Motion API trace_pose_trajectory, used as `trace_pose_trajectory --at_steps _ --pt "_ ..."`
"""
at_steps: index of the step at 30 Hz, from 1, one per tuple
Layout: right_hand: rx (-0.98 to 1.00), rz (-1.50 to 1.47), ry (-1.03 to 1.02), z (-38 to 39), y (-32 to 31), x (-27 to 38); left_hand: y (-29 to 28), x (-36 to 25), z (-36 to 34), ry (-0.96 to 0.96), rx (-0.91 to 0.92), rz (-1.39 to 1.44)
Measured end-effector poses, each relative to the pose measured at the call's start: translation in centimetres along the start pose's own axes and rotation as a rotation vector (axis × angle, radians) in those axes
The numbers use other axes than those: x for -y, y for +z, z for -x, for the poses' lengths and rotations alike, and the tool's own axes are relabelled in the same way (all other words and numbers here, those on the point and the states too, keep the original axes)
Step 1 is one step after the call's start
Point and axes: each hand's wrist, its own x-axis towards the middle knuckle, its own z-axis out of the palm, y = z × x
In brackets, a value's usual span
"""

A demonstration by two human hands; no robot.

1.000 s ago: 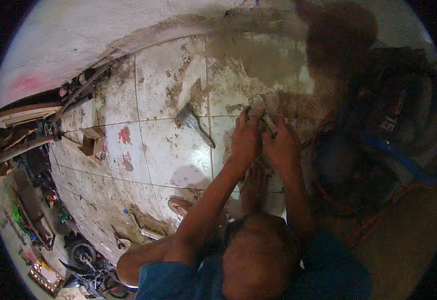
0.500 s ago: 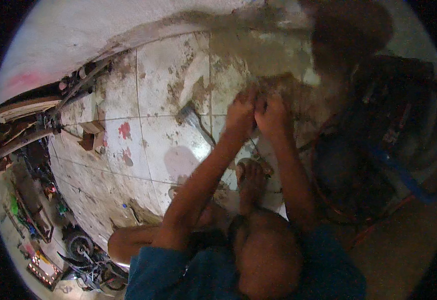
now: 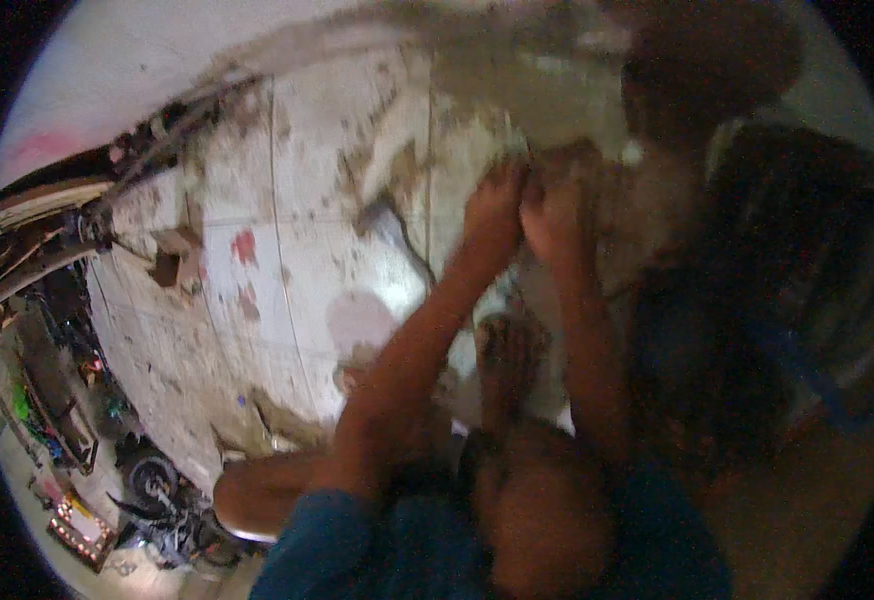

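My left hand [image 3: 495, 208] and my right hand [image 3: 555, 212] are side by side, almost touching, low over the stained tiles. Both have curled fingers, and whatever they hold is hidden and blurred. A dark brown patch or piece [image 3: 569, 158] shows just beyond the fingertips; its kind is too dim to make out. To the left of my left hand lies a flat, pale-bladed tool [image 3: 387, 225], like a scraper or wide brush, its thin dark handle running toward my forearm. My bare foot [image 3: 507, 350] rests below the hands.
Dirty white floor tiles [image 3: 327, 170] carry red stains [image 3: 245, 247]. A small open cardboard box [image 3: 175, 258] sits at the left, near wood pieces [image 3: 47, 205] along the wall. A motorcycle [image 3: 162, 500] stands at the lower left. On the right are a dark bulky object [image 3: 787, 220] and a blue strap-like piece [image 3: 807, 370].
My hands stay together with fingers curled and have shifted very slightly. The whole view has moved a little and is more blurred. The pale-bladed tool lies where it was.
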Motion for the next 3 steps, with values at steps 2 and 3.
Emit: trace_pose_trajectory --at_steps 2,3 --pt "-0.037 -0.039 -0.136 -1.9 -1.1 0.4 0.8 0.6 0.4 0.107 -0.077 -0.219" --pt "-0.25 -0.064 -0.371 -1.6 0.5 -2.6 1.2 0.9 -1.4 0.208 -0.14 -0.334"
